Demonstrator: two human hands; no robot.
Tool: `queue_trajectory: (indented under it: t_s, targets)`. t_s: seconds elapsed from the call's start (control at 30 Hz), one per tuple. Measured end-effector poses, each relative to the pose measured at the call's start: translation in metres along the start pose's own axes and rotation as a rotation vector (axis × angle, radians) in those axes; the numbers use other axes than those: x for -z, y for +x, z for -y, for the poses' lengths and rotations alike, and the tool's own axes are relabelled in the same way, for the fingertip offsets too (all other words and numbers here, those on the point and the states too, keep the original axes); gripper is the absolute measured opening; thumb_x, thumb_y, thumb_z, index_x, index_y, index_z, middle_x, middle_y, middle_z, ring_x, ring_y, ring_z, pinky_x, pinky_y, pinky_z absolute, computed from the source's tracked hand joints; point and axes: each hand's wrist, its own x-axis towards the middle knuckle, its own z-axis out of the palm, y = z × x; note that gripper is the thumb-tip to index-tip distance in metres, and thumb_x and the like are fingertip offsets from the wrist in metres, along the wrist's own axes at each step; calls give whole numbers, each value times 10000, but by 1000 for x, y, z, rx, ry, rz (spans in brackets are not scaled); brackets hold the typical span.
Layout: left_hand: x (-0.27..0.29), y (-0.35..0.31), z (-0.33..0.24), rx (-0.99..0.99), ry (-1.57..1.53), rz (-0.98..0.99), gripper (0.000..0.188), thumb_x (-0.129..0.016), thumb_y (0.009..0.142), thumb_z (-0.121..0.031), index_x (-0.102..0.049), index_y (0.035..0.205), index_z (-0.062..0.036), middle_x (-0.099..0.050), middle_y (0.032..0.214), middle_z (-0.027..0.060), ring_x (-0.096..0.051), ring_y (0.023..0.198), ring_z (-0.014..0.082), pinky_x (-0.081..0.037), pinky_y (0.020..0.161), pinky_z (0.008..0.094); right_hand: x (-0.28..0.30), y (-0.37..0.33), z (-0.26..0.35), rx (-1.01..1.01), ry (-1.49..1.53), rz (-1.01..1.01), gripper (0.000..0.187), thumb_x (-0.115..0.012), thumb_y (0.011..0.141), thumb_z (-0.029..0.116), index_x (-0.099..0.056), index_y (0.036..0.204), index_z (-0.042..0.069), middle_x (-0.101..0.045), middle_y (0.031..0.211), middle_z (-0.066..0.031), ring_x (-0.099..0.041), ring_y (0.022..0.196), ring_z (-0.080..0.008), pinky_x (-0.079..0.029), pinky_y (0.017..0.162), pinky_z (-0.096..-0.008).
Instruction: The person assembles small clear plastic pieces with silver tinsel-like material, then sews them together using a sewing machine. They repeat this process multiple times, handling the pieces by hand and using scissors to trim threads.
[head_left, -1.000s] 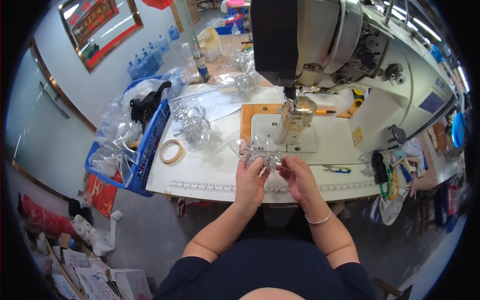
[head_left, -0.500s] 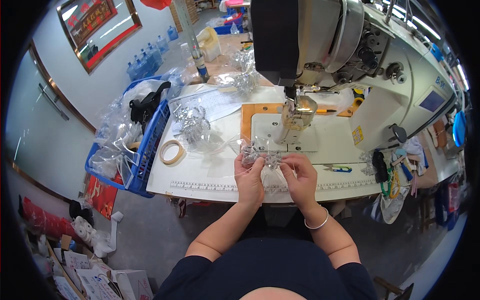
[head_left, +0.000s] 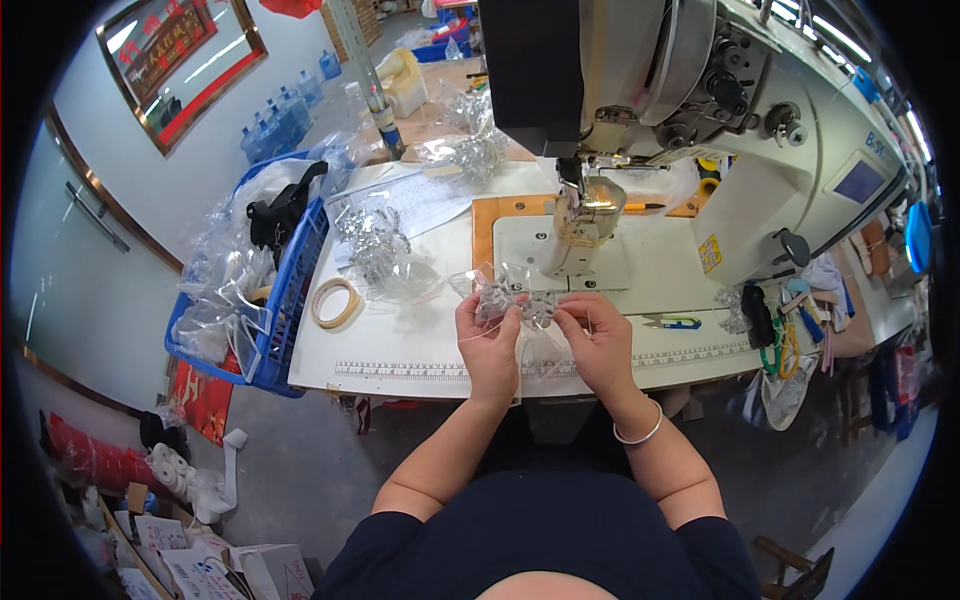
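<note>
Between my two hands, just in front of the sewing machine (head_left: 590,210), is a piece of clear plastic film with a silvery, shiny cluster (head_left: 538,308) in it. My left hand (head_left: 489,340) pinches its left part, thumb on top. My right hand (head_left: 596,335) grips its right edge between thumb and fingers. Clear film stands up above the fingertips and hangs below them over the white table (head_left: 420,345). Left of my hands lies a heap of similar silvery plastic pieces (head_left: 375,245). The exact shape of the held piece is hard to make out.
A roll of tape (head_left: 335,303) lies near the blue basket (head_left: 290,330) of plastic bags on the left. A printed ruler strip (head_left: 400,371) runs along the table's front edge. To the right are thread snips (head_left: 675,323) and a cluster of hand tools (head_left: 770,330).
The whole view has shifted slightly, so the table and machine sit a little further left and higher. Both hands keep hold of the plastic piece, with little change in their grip.
</note>
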Motion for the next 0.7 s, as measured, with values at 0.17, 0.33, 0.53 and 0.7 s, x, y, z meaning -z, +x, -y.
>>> queue_trajectory:
  t_s: [0.17,0.33,0.53,0.7]
  targets:
    - [-1,3,-2,81,-135,5,396,-553,858,52,-393,1211,-25,-568,1127,117,-587,977,172,-466,869,302,1,0,-3,-98,83,32,93,-650,829,27,-623,914,2,-641,885,-64,-638,752,-142,-535,723,-270]
    - [4,6,-3,334,-373,88,405,-568,856,21,-436,1233,-38,-562,1134,71,-550,1012,156,-430,912,313,5,4,-11,-520,697,67,168,-659,826,25,-600,982,11,-624,889,-46,-606,764,-123,-527,719,-272]
    - [7,23,-5,340,-439,357,567,-650,851,-147,-370,1336,-63,-564,1152,66,-525,1099,178,-425,944,345,9,10,31,387,-110,146,283,-670,713,-77,-627,967,43,-565,865,-39,-574,799,-184,-506,699,-308]
    - [-8,18,-11,477,-484,289,526,-603,892,-160,-368,1345,-37,-514,1247,96,-473,1185,199,-373,1013,359,26,26,38,1061,-639,203,324,-639,643,47,-641,966,77,-541,884,-38,-554,867,-234,-481,755,-375]
